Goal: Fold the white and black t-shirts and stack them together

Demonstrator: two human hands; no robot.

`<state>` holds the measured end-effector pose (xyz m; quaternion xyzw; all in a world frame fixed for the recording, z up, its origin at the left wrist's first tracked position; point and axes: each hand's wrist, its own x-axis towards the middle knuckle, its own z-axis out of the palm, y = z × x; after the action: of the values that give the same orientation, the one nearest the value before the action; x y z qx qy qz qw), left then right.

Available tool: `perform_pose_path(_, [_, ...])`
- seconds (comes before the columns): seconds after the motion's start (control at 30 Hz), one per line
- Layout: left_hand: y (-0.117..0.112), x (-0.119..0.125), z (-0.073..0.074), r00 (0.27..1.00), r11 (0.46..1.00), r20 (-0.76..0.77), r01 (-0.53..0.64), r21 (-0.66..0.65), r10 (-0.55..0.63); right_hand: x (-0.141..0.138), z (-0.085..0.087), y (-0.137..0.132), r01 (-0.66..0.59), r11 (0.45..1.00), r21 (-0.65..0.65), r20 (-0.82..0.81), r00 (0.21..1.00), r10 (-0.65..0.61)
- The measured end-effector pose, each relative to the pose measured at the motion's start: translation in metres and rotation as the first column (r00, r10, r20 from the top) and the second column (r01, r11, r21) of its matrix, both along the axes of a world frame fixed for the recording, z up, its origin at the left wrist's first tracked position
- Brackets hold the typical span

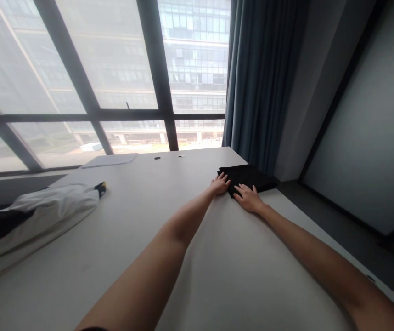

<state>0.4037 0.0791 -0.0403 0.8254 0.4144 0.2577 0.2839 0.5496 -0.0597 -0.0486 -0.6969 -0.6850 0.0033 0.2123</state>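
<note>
A folded black cloth (pixel 252 177), perhaps a garment, lies flat near the far right corner of the white table (pixel 155 220). Its near left edge is under my left hand (pixel 220 184), whose fingers are spread over the cloth and the tabletop beside it. Just to the right, my right hand (pixel 248 198) rests with fingers apart on the cloth's front edge. Both arms reach forward across the table. Neither hand grips anything.
To the left lies a loose heap of light and dark clothing (pixel 52 207) with a small yellow-and-black end. A flat white sheet (pixel 110 160) is by the window. A round cable hole (pixel 157 158) sits at the back. A blue curtain (pixel 255 92) hangs behind the far right corner.
</note>
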Motion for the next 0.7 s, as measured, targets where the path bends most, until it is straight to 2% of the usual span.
perform_pose_path(0.03, [0.001, 0.000, -0.003, 1.000, 1.000, 0.006, -0.009, 0.001, 0.009, -0.009, -0.001, -0.003, -0.010, 1.000, -0.025, 0.003, 1.000, 0.010])
perform_pose_path(0.17, [0.004, 0.003, -0.004, 0.994, 0.997, 0.072, -0.079, 0.003, 0.079, -0.031, 0.004, -0.013, -0.044, 0.999, 0.021, 0.026, 0.999, 0.044])
perform_pose_path(0.27, [0.009, 0.002, 0.005, 0.989, 0.996, 0.120, -0.090, -0.002, 0.090, -0.048, 0.007, -0.025, -0.092, 0.996, 0.003, 0.030, 0.995, 0.092])
perform_pose_path(0.37, [0.014, -0.013, 0.018, 0.979, 0.994, 0.177, -0.109, 0.023, 0.103, -0.067, 0.007, -0.042, -0.164, 0.980, 0.113, 0.015, 0.986, 0.163])
perform_pose_path(0.43, [0.013, -0.033, 0.023, 0.972, 0.992, 0.213, -0.112, 0.057, 0.098, -0.080, 0.007, -0.054, -0.267, 0.954, 0.137, -0.016, 0.962, 0.272])
perform_pose_path(0.53, [0.000, -0.077, 0.024, 0.980, 0.991, 0.194, -0.067, 0.116, 0.043, -0.095, 0.009, -0.066, -0.414, 0.902, 0.121, -0.034, 0.907, 0.421])
perform_pose_path(0.6, [-0.017, -0.113, 0.023, 0.993, 0.990, 0.117, -0.026, 0.142, 0.009, -0.100, 0.011, -0.069, -0.459, 0.880, 0.121, -0.021, 0.885, 0.465])
perform_pose_path(0.7, [-0.049, -0.174, 0.020, 0.999, 0.982, 0.039, 0.009, 0.188, -0.017, -0.104, 0.011, -0.068, -0.441, 0.885, 0.145, -0.030, 0.893, 0.450])
